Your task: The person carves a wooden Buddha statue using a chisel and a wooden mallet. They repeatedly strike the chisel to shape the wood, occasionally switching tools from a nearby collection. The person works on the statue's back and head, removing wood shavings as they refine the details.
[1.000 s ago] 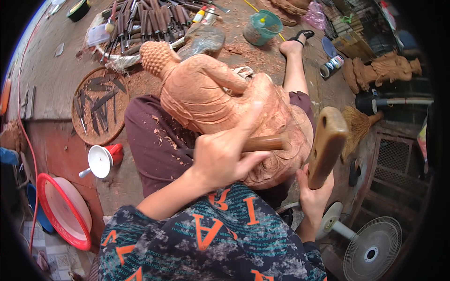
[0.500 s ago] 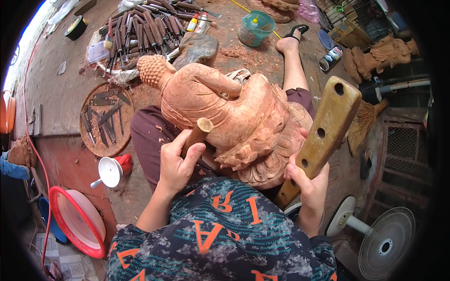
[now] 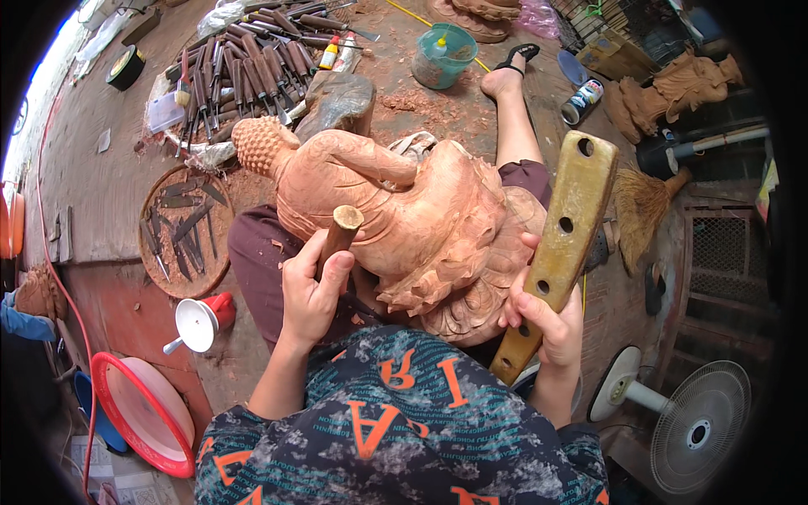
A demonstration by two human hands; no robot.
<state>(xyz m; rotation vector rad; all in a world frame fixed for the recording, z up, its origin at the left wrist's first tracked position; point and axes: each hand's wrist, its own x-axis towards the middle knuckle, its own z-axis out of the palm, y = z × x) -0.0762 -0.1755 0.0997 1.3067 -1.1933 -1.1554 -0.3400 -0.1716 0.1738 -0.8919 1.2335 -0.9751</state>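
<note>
A carved reddish wooden statue [image 3: 421, 219] of a seated figure lies on its side across my lap, its knobbly head toward the left. My left hand [image 3: 310, 295] is closed around a chisel's round wooden handle [image 3: 342, 234], with the butt end up beside the statue's back. Its blade is hidden below the hand. On the right, my right hand [image 3: 551, 324] grips a thick, flat yellowish wooden bar [image 3: 581, 198] with a row of holes, which stands tilted beside the statue's base. The bar does not touch the chisel handle.
Beyond the statue, many wooden-handled chisels [image 3: 252, 67] are heaped near a wooden block [image 3: 337, 105]. A round tray [image 3: 156, 273] of blades lies left. Nearby are a red-rimmed basin [image 3: 105, 383], a green bucket [image 3: 438, 71], a spray can [image 3: 581, 101], a broom [image 3: 635, 210] and a fan [image 3: 699, 429].
The wooden bar has turned a little more upright in my right hand. My left hand keeps its hold on the chisel. The whole view has shifted slightly.
</note>
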